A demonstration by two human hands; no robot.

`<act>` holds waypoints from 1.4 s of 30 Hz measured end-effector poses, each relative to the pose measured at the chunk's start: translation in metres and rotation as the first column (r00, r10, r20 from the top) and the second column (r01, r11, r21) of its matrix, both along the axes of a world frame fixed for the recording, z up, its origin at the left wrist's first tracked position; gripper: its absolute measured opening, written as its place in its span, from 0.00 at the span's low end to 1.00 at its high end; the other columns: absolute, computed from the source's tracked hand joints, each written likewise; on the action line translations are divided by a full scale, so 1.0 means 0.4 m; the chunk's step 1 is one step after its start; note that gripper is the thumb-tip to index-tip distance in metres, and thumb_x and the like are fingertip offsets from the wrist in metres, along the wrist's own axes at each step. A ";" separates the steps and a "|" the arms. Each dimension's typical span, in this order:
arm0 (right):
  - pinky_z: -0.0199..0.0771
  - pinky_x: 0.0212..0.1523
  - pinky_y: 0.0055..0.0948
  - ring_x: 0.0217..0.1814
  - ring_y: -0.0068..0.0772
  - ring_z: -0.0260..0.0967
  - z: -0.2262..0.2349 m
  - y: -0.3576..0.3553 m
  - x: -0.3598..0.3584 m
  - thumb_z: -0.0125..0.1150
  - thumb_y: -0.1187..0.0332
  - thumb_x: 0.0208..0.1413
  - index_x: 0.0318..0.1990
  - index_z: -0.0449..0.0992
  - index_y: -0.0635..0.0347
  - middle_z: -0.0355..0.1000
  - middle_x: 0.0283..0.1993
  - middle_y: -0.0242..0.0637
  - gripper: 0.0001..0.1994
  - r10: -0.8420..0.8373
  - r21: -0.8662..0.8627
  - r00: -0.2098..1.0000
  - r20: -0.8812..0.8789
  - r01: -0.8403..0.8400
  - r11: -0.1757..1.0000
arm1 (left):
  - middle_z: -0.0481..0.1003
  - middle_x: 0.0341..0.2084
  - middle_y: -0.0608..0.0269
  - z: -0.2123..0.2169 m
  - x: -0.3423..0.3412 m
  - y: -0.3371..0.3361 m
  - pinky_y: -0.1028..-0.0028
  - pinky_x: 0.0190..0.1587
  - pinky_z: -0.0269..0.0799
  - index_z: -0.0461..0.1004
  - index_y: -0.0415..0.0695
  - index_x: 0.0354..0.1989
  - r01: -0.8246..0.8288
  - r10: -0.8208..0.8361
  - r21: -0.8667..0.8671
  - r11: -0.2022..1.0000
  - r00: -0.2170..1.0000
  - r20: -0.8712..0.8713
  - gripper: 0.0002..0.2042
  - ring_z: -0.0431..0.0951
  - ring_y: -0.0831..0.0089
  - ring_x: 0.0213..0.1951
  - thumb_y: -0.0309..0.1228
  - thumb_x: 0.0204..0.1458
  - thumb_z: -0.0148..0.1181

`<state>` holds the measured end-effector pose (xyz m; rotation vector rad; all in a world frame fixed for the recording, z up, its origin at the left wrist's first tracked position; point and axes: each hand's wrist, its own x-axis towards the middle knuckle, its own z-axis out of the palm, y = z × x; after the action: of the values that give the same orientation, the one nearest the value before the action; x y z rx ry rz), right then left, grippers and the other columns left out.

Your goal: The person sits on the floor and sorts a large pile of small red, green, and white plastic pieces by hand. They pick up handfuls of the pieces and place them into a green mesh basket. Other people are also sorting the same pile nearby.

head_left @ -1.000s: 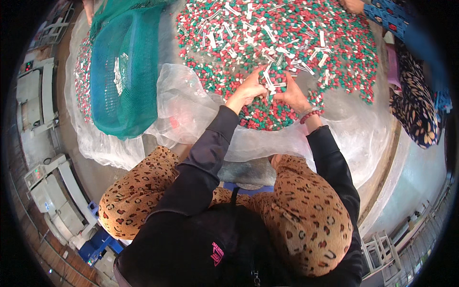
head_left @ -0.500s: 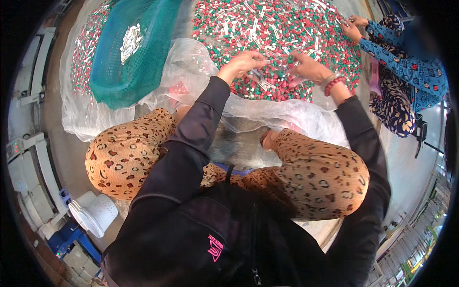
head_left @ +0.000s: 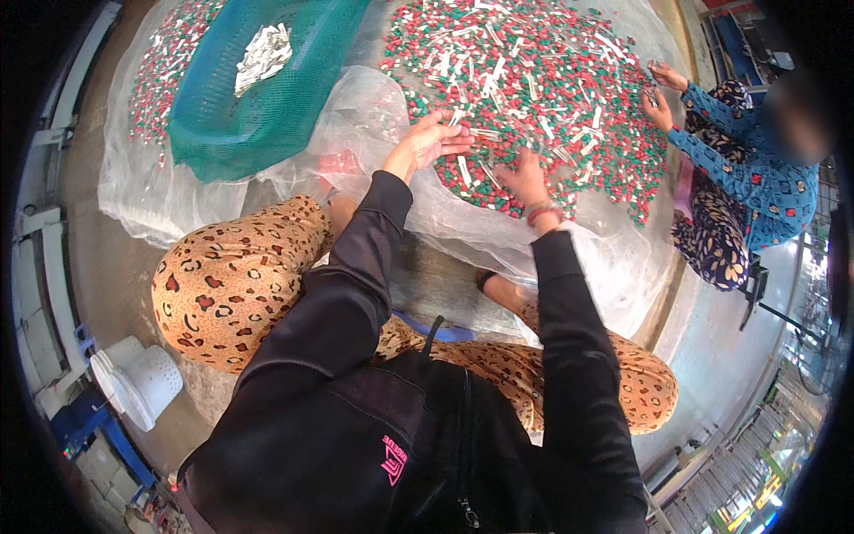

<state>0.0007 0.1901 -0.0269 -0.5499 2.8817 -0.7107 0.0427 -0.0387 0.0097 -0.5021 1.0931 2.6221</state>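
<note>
Loose white strips [head_left: 463, 170] cross the gap between the left hand [head_left: 433, 141] and the right hand [head_left: 526, 181], leaving room to pass just above them. At left, rumpled white netting [head_left: 363, 105] and a green-netted basket [head_left: 236, 141] obstruct a low sweep. Rightward, low-lying coloured pieces [head_left: 614, 151] offer open passage above, until a co-worker's hands [head_left: 658, 113] occupy the edge.

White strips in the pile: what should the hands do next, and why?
Maybe the right hand could pick up the white strip between it and the left hand: that lies atop coloured pieces, and similar strips are heaped in the netted basket.
</note>
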 end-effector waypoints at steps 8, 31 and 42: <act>0.72 0.26 0.30 0.24 0.37 0.70 -0.051 -0.013 0.125 0.60 0.69 0.44 0.40 0.73 0.61 0.71 0.27 0.39 0.13 -0.236 -0.405 0.922 0.307 0.351 0.844 | 0.74 0.31 0.49 -0.125 0.050 0.083 0.60 0.35 0.70 0.66 0.34 0.38 0.368 -0.139 -0.929 -0.033 0.919 0.369 0.23 0.74 0.53 0.35 0.46 0.48 0.53; 0.68 0.29 0.24 0.31 0.25 0.67 0.209 0.022 0.090 0.54 0.68 0.52 0.36 0.71 0.64 0.69 0.34 0.37 0.09 0.501 -0.764 0.612 0.612 0.622 0.173 | 0.56 0.17 0.72 0.060 -0.055 -0.030 0.88 0.15 0.49 0.62 0.47 0.28 0.173 -0.175 -0.028 0.984 0.973 -0.151 0.07 0.56 0.81 0.17 0.29 0.42 0.54; 0.67 0.43 0.35 0.37 0.43 0.68 0.046 -0.016 0.032 0.39 0.65 0.57 0.51 0.63 0.60 0.70 0.36 0.42 0.16 -0.030 -0.582 1.000 -0.006 0.020 0.813 | 0.74 0.30 0.48 -0.114 -0.019 0.079 0.60 0.38 0.68 0.71 0.41 0.40 0.012 -0.538 -0.954 -0.299 0.824 0.179 0.22 0.74 0.54 0.35 0.41 0.37 0.64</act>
<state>0.0135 0.1838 -0.0087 -0.5717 2.6452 -1.6238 0.0353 -0.0073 -0.0359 0.1456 2.8753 0.6548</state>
